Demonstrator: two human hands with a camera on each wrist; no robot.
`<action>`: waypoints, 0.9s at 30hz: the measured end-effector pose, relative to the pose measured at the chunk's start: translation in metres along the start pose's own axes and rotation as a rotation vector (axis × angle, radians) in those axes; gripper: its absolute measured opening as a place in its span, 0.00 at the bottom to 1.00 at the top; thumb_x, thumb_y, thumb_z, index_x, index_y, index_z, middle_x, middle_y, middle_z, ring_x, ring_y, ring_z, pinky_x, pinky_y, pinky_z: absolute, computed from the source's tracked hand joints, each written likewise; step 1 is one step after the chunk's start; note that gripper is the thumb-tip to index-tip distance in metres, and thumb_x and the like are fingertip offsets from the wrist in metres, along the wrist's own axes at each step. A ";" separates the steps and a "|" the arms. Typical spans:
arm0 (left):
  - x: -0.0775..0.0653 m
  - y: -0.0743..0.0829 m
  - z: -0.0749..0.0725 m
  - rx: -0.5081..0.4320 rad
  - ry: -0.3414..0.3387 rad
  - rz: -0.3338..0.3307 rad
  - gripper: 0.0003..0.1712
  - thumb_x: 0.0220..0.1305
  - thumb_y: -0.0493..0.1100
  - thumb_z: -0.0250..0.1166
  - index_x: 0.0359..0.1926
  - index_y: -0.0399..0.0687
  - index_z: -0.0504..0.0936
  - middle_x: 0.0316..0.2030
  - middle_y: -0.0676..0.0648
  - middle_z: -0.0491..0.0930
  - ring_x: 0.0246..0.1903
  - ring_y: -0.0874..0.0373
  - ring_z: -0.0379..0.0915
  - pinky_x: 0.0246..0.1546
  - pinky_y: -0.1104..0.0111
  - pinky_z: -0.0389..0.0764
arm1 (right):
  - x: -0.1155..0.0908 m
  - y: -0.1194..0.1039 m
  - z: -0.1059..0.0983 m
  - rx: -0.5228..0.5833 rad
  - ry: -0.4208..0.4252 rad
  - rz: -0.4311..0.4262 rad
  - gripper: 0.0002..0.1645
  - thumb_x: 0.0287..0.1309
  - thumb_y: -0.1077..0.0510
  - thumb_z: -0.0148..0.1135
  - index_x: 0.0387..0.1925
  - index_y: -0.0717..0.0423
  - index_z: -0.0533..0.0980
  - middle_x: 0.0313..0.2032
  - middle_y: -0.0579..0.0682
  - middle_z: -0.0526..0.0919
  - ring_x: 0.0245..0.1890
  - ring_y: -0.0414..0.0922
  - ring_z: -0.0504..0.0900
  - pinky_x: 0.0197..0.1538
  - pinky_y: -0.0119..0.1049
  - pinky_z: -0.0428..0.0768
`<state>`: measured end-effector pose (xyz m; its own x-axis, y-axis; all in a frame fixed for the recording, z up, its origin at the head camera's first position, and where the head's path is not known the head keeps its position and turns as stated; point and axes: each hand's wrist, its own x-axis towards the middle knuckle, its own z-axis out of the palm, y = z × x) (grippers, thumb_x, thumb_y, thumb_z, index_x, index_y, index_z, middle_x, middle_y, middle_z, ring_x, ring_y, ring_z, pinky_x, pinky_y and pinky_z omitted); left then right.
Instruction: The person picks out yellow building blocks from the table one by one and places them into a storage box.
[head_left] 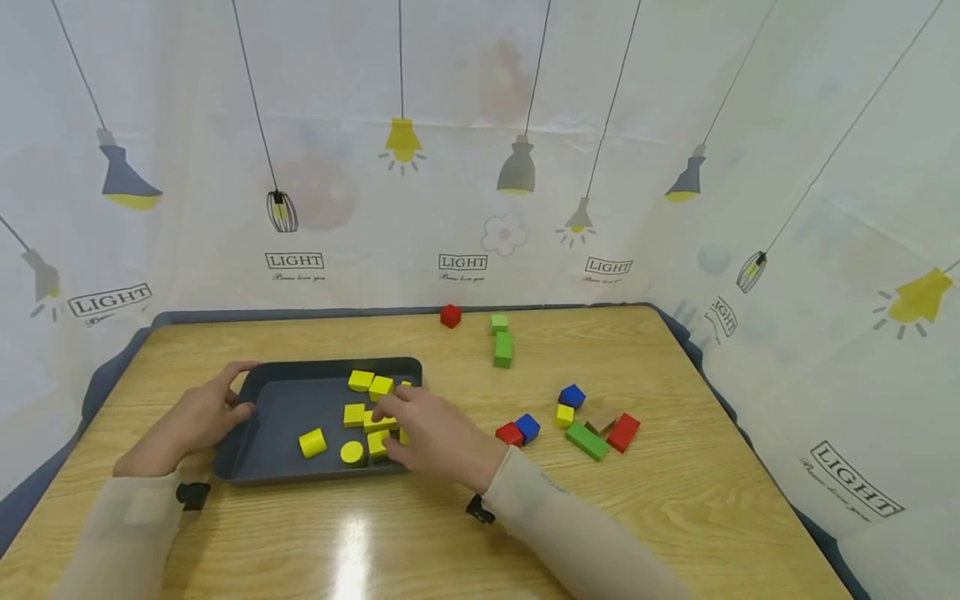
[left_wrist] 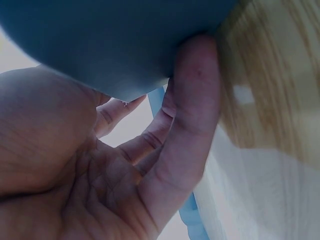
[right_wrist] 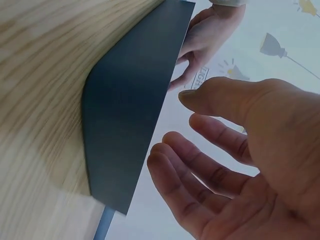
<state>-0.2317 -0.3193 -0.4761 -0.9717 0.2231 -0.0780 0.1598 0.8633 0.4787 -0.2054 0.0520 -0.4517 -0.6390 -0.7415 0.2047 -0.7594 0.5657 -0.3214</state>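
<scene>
A dark grey rectangular tray [head_left: 281, 417] lies on the table, with several yellow wooden blocks [head_left: 354, 415] mostly in its right half. My left hand [head_left: 198, 417] grips the tray's left end, thumb at the rim; in the left wrist view a finger presses the outside of the tray wall [left_wrist: 110, 45] low by the tabletop. Over the tray's right end hovers my right hand [head_left: 442, 433], hiding some blocks in the head view. The right wrist view shows its fingers [right_wrist: 167, 175] loosely bent above the tray rim, thumb apart, nothing between them.
Right of the tray lie a red block [head_left: 510, 433], blue blocks [head_left: 572, 396], a small yellow cube [head_left: 565, 416], a long green block [head_left: 587, 440], a plain wooden block [head_left: 602, 421] and another red block [head_left: 623, 432]. Farther back are green blocks [head_left: 502, 350] and a red one [head_left: 451, 316].
</scene>
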 end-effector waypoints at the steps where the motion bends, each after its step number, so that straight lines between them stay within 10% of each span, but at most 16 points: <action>1: 0.000 0.000 0.000 0.000 0.000 -0.001 0.41 0.68 0.38 0.64 0.75 0.41 0.52 0.42 0.31 0.80 0.34 0.46 0.80 0.32 0.51 0.79 | -0.003 0.002 -0.001 -0.001 0.004 0.010 0.21 0.61 0.52 0.71 0.54 0.47 0.78 0.48 0.43 0.79 0.39 0.34 0.73 0.43 0.22 0.75; 27: 0.001 -0.003 0.001 0.010 0.000 -0.002 0.41 0.69 0.38 0.62 0.76 0.42 0.52 0.45 0.27 0.79 0.36 0.42 0.81 0.33 0.50 0.80 | -0.069 0.063 -0.034 -0.067 0.149 0.167 0.19 0.58 0.52 0.74 0.50 0.45 0.78 0.43 0.39 0.76 0.42 0.39 0.77 0.42 0.31 0.79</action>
<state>-0.2325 -0.3211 -0.4789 -0.9719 0.2218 -0.0787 0.1601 0.8683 0.4695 -0.2134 0.1506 -0.4550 -0.7637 -0.5769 0.2900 -0.6449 0.7026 -0.3008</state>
